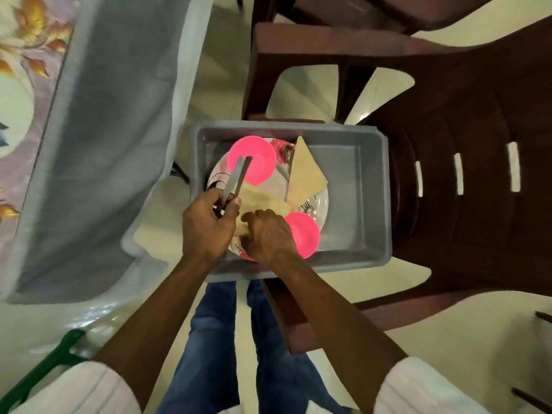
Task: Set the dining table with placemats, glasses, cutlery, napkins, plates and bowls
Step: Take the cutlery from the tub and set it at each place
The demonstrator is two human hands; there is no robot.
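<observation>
A grey plastic tub (358,186) rests on a dark brown chair and holds white patterned plates (276,182), two pink bowls (257,158) (304,231), beige napkins (304,174) and a spoon (288,152). My left hand (206,225) is over the tub's left edge, shut on two metal knives (237,176) that point away from me over the far pink bowl. My right hand (268,234) is in the tub beside the near pink bowl, pinching a folded beige napkin (263,200).
The dining table (98,121) with a grey cloth hanging down its side stands to the left, with a flowered placemat (33,40) and a white plate (13,115) on it. Brown plastic chairs (463,144) fill the right. A green chair leg (44,372) is at lower left.
</observation>
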